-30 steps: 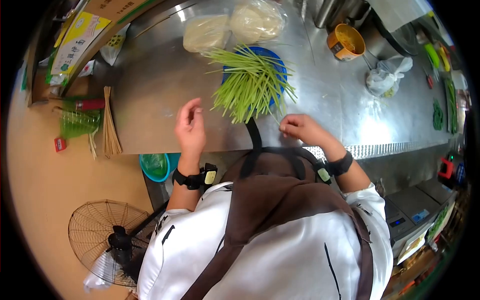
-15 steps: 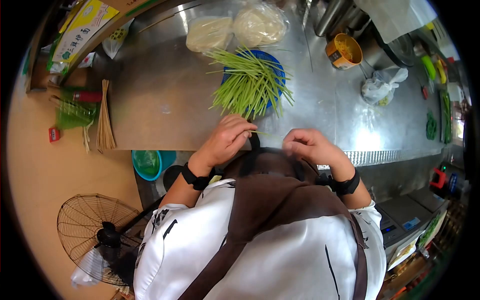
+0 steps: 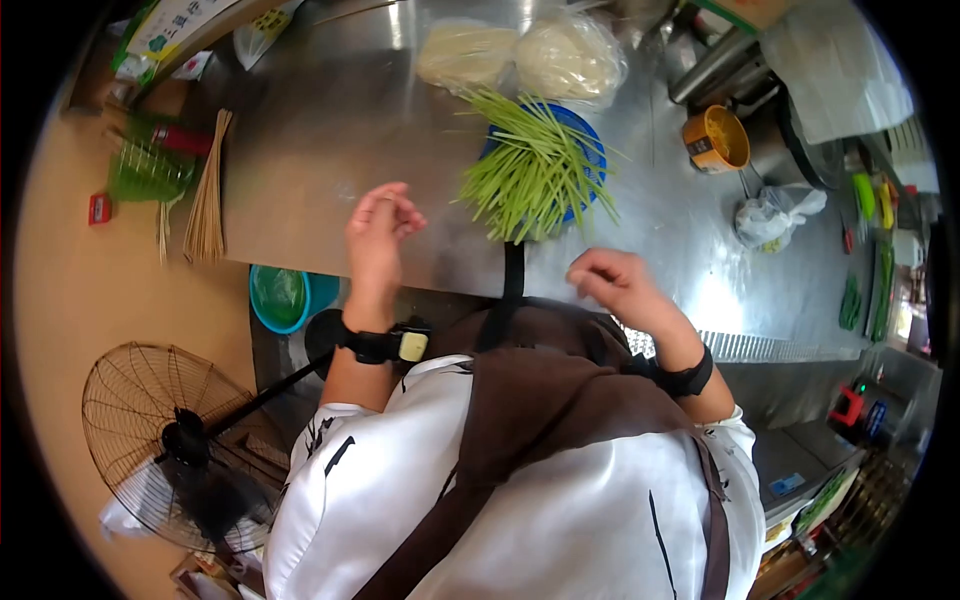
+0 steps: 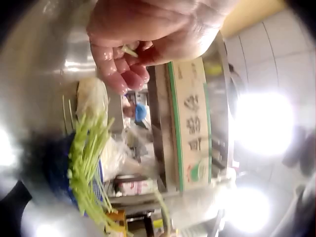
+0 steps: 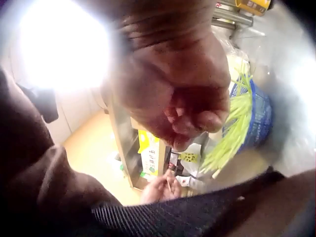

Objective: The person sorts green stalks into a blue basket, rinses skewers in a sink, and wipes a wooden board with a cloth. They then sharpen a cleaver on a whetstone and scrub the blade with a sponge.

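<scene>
Green stems (image 3: pixel 535 165) lie heaped over a blue basket (image 3: pixel 590 150) on the metal counter. My left hand (image 3: pixel 380 235) is raised left of the heap; in the left wrist view a short pale-green stem piece (image 4: pixel 129 51) shows pinched between the thumb and fingers of my left hand (image 4: pixel 143 39). To the lower right of the basket, my right hand (image 3: pixel 620 285) hovers near the counter edge. Seen in the right wrist view, the fingers of my right hand (image 5: pixel 182 98) are curled in, with nothing visible in them. The basket (image 5: pixel 259 118) stands beyond it.
Two clear plastic bags of pale food (image 3: pixel 465 55) (image 3: pixel 570 60) lie behind the basket. An orange tub (image 3: pixel 716 140) and a knotted white bag (image 3: pixel 775 218) stand to the right. Thin sticks (image 3: pixel 208 195) lie at the counter's left end, with a blue-green bucket (image 3: pixel 280 298) below.
My left hand came over beside my right, where a thin stem showed between them, then moved back left. That stem no longer shows between the hands. The head view has shifted.
</scene>
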